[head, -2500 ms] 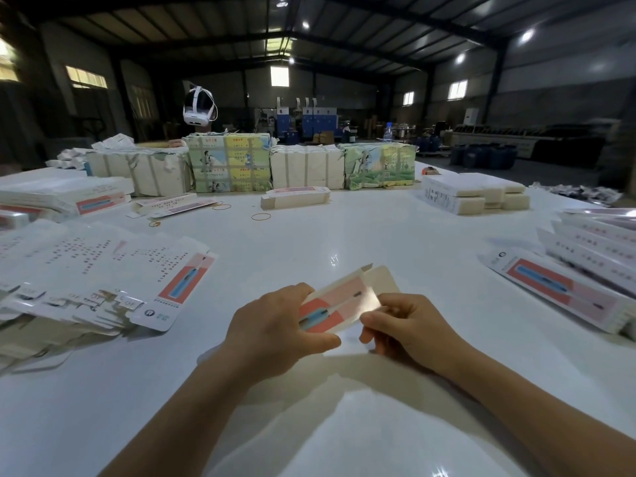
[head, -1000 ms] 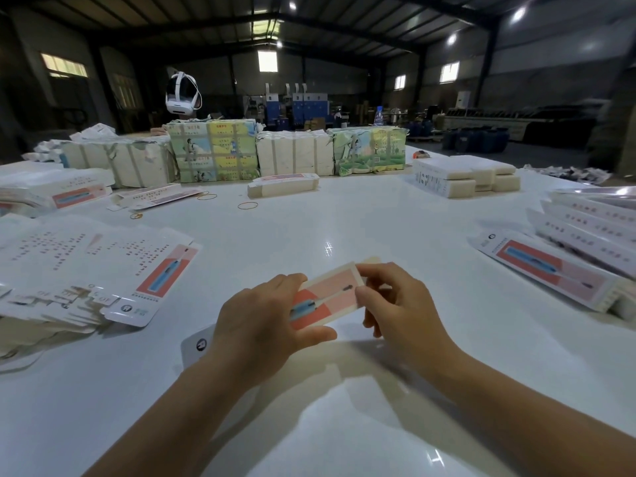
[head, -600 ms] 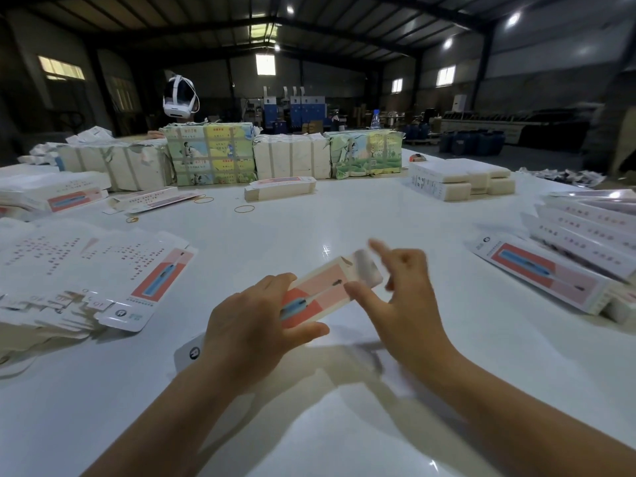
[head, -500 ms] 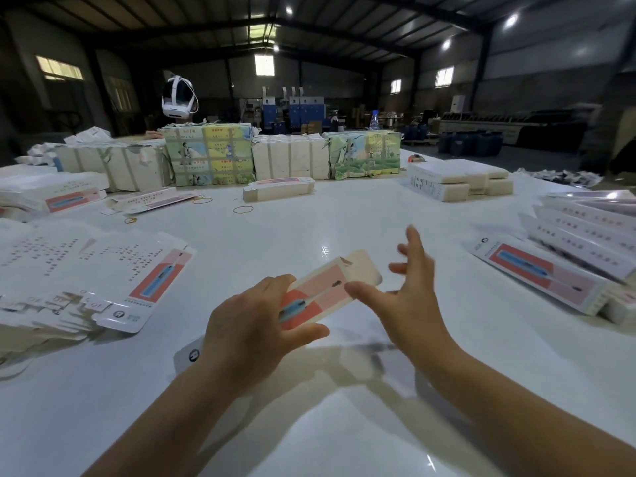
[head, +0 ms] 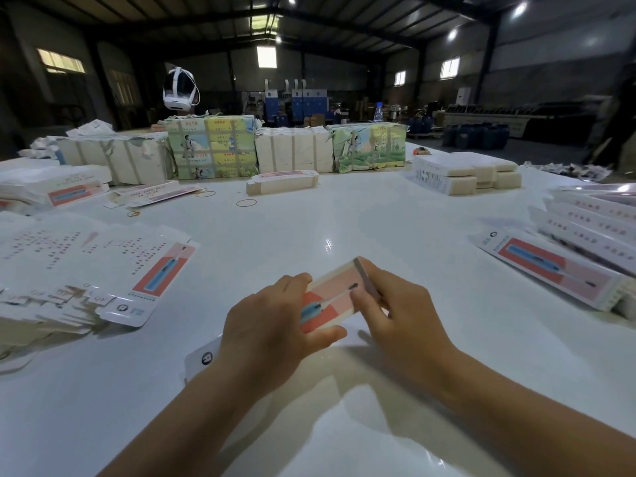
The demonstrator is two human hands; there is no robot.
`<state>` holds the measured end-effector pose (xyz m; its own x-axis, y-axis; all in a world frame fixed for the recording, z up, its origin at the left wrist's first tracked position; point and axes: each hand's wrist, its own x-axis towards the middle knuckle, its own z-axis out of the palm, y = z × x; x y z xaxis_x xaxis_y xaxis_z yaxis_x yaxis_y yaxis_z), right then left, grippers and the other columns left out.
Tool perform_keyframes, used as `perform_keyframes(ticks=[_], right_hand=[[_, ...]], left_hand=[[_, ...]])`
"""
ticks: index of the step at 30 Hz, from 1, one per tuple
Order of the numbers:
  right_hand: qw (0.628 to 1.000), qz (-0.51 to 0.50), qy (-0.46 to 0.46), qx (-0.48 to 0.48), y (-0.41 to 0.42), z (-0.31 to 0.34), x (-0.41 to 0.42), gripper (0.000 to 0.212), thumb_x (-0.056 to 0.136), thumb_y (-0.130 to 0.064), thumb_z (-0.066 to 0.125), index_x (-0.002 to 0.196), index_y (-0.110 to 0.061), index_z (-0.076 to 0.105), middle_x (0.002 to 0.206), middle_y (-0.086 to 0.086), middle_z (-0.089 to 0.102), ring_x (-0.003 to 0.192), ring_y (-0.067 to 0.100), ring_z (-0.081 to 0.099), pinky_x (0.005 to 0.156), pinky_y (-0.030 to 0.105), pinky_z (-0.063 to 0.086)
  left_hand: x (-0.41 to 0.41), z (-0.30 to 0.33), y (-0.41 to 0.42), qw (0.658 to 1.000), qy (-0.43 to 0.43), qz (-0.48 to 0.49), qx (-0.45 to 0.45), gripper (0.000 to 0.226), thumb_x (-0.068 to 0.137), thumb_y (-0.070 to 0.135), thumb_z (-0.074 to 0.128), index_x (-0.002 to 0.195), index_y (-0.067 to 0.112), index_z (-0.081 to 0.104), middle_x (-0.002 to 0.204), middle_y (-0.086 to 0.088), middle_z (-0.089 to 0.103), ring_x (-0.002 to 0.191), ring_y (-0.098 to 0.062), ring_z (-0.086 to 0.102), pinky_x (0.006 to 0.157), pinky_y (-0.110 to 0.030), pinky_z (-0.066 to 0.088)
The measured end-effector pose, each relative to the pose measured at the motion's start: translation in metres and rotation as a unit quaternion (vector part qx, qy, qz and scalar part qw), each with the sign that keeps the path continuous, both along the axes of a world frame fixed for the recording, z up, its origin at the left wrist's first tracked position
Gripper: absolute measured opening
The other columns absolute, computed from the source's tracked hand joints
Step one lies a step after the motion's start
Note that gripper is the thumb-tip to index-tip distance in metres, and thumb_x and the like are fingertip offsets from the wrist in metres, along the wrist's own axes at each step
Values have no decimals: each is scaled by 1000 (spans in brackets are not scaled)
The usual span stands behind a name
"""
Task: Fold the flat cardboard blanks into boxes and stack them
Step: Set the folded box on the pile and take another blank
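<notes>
A long pink-and-red printed box [head: 332, 297] lies slantwise in front of me, just above the white table [head: 344, 222]. My left hand [head: 266, 333] grips its middle, thumb below and fingers over the top. My right hand [head: 399, 321] holds the far end of the box, fingers curled over the end flap. The box's white near end with a round logo sticks out below my left wrist. A spread heap of flat blanks [head: 79, 270] lies at the left. Folded boxes [head: 557, 270] lie in rows at the right.
Strapped bundles of blanks [head: 213, 146] line the far edge, with a headset [head: 179, 89] standing behind them. A single folded box [head: 282, 181] and rubber bands [head: 246, 202] lie mid-table. White packs [head: 468, 173] are stacked at the back right.
My right hand, spread open beside the box's far end half a second ago, has closed back onto that end and folded the flap down. The left hand has kept its grip.
</notes>
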<state>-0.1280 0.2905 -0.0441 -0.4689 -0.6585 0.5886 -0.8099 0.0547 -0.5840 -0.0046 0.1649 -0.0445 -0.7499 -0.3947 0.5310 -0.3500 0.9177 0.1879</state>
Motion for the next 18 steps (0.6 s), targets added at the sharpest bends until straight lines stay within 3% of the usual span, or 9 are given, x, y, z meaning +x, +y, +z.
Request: perform_keyframes(ticks=[3,4,7,9,11,13,18], right_hand=[[998,-16,53,6,-2,0,4,39,98,-18,47,137,-12,49,109,-1,64,86,2,51,74,-1,31],[999,-12,36,6,-2,-1,5,41,99,-20,46,139,-14,47,111,-3,64,86,0,50,74,-1,31],[989,49,-135,-18,-1,0,4,37,100,-24,44,136,-21,51,102,-21,61,90,0,58,76,8,43],[955,102,-275,-51,-3,2,2,36,100,-26,43,133,-20,55,110,-13,66,105,9,61,92,22,49],[905,144,-391,-87,-3,8,-1,32,94,-32,49,115,-21,70,107,-1,71,103,13,65,94,29,52],[881,155,-434,-107,-3,12,-2,28,87,-36,54,93,-22,78,97,5,74,94,15,68,85,26,55],[872,112,-460,-122,-4,8,-6,30,90,-6,58,119,-3,65,104,5,73,96,18,69,89,29,55]], left_hand=[[0,1,3,1000,5,11,-6,87,61,78,33,127,23,48,115,5,62,87,-16,64,71,-23,49],[0,1,3,1000,5,14,-7,86,62,77,34,127,22,49,114,5,62,87,-16,64,71,-24,49],[1,3,3,999,8,35,-15,82,66,75,41,127,21,49,112,3,63,87,-17,64,72,-27,51],[2,4,5,999,5,42,-16,77,67,70,51,121,16,54,105,-1,66,80,-21,66,66,-30,53],[3,4,5,999,6,44,-23,72,66,65,57,113,12,60,95,-5,68,69,-22,66,56,-31,52],[3,4,6,999,5,46,-29,69,64,61,67,111,10,62,90,-5,69,64,-22,65,52,-30,51],[1,4,8,998,-8,44,-36,71,58,56,79,109,7,64,85,-6,68,61,-22,64,49,-31,52]])
